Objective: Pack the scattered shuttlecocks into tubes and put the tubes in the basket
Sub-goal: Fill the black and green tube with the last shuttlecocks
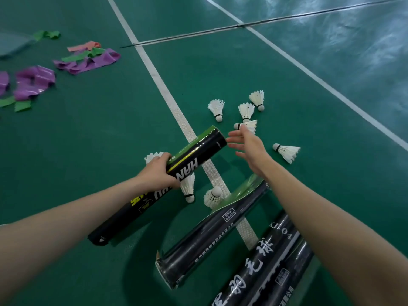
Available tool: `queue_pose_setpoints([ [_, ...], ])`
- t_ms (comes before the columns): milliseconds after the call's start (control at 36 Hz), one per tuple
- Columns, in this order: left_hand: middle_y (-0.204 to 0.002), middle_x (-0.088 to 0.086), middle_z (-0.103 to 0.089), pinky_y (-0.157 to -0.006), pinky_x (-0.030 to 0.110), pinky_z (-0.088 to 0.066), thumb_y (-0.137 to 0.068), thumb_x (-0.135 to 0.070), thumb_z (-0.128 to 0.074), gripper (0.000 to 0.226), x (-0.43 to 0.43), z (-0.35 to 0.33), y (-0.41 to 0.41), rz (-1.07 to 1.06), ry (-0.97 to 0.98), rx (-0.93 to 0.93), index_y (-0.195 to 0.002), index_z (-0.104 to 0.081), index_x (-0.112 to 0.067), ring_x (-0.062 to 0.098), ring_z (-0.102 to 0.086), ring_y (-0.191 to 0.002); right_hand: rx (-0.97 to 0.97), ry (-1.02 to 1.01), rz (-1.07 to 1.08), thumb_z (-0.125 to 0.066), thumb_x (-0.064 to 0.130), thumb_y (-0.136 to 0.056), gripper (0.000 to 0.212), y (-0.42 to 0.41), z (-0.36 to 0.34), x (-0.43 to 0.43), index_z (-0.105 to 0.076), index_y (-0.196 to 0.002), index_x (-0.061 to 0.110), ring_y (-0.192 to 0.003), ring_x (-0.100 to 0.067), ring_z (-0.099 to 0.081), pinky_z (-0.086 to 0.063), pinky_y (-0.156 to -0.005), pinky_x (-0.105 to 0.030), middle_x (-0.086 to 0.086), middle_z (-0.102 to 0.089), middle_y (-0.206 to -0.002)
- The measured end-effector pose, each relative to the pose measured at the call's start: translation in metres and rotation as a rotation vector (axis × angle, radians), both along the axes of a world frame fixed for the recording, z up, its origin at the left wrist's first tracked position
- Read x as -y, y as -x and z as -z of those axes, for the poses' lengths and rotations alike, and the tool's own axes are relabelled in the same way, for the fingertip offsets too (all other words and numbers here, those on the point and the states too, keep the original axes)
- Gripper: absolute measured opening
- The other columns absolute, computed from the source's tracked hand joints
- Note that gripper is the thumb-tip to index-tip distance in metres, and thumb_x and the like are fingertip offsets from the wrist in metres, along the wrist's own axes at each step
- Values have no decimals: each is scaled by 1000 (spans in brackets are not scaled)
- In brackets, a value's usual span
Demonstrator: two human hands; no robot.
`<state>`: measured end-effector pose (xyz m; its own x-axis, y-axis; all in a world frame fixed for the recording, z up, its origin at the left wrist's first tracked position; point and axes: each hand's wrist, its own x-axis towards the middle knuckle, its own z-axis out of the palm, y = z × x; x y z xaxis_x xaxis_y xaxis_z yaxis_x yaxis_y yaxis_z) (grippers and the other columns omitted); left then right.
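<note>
While the left hand (159, 171) grips the held tube (198, 151) around its middle, I log that black tube as tilted: its far end is raised over the white court line (163, 89) and its near end is low by the green floor (99, 151). I cannot confirm that the near end touches the floor.

Right hand (247, 144): fingers spread and straight, holding nothing. The fingertips are just beside the raised end of the tube; I cannot tell whether they touch it.

Shuttlecock count on the floor, all white: eight.
- The far cluster (246, 111) of four lies beyond the right hand, which partly covers the nearest one.
- The lone shuttlecock (287, 151) lies on its side to the right of that hand.
- The hidden shuttlecock (152, 156) shows only its feathers past the left knuckles.
- The near pair (188, 186) lies below the raised tube, by the line; the right one of the two sits cork up.

Other tubes: the second tube (212, 230) lies across the line with its near end open. The two further tubes (265, 261) lie side by side, partly under the right forearm.

Upper left: coloured strips (88, 62), purple, green and pink, lie well apart from the shuttlecocks.
</note>
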<state>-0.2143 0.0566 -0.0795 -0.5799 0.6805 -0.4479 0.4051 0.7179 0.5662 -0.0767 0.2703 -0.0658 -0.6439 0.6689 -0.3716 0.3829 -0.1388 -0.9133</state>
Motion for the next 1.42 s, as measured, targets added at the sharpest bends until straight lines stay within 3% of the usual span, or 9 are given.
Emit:
queue_pose_setpoints([
  [111, -106, 10, -51, -57, 33, -51, -66, -22, -78, 81, 10, 0, 5, -44, 121, 20, -133, -34, -15, 24, -61, -83, 299, -207, -318, -51, 20, -96, 13, -11, 20, 6, -57, -106, 14, -100, -19, -60, -49, -88, -34, -5, -63, -112],
  [250, -103, 11, -49, -59, 34, -48, -72, -17, -76, 88, 20, 6, 8, -75, 197, 44, -143, -24, -10, 21, -55, -81, 441, -426, -879, -67, 35, -86, 43, -21, 35, 34, -54, -125, 20, -111, -13, -52, -41, -97, -28, 1, -55, -127],
  [556, -106, 9, -45, -62, 34, -48, -69, -21, -78, 88, 22, 4, 3, -28, 192, 32, -140, -26, -12, 24, -55, -91, 764, -995, -969, -62, 26, -89, 41, -5, 43, 53, -44, -123, 11, -99, -27, -60, -49, -72, -36, -8, -59, -114],
  [778, -107, 8, -45, -69, 38, -53, -70, -20, -77, 87, 20, 1, 1, -16, 192, 28, -140, -25, -11, 22, -56, -87, 515, -667, -696, -60, 10, -86, 60, -6, 39, 31, -33, -138, 16, -102, -25, -57, -51, -87, -33, -15, -43, -137],
  [917, -101, 7, -46, -53, 30, -43, -70, -20, -76, 84, 17, -2, -3, -22, 147, 59, -138, -27, -12, 17, -51, -74, 205, -177, -232, -50, 2, -91, 71, -6, 19, 6, -27, -148, 38, -77, -13, -53, -59, -68, -31, -5, -18, -156],
  [1000, -92, 8, -50, -48, 27, -41, -73, -18, -76, 76, 13, -5, -5, -34, 103, 125, -132, -29, -12, 16, -51, -66, -33, 149, -1, -43, -1, -93, 62, -11, 11, -3, -41, -141, 37, -105, -19, -52, -58, -82, -41, -3, -29, -151],
  [1056, -89, 10, -52, -50, 27, -44, -74, -17, -76, 65, 10, -7, -6, -38, 84, 153, -121, -31, -14, 17, -53, -65, -124, 203, 99, -40, -2, -93, 56, -12, 6, -7, -46, -137, 32, -118, -23, -48, -56, -87, -47, -4, -36, -141],
  [1250, -92, 9, -53, -51, 28, -44, -70, -14, -76, 55, 7, -13, -14, 23, 83, 132, -111, -39, -14, 17, -53, -67, -298, 227, 333, -55, 0, -91, 38, -7, 0, -9, -32, -116, 16, -89, -22, -58, -57, -77, -39, -10, -54, -107],
  [1417, -91, 7, -52, -50, 25, -41, -69, -17, -78, 59, 5, -14, -19, 58, 39, 122, -114, -40, -16, 16, -53, -67, -142, 153, -22, -52, 25, -97, 21, -1, 0, 10, -51, -106, 6, -105, -23, -58, -48, -98, -41, -21, -58, -122],
])
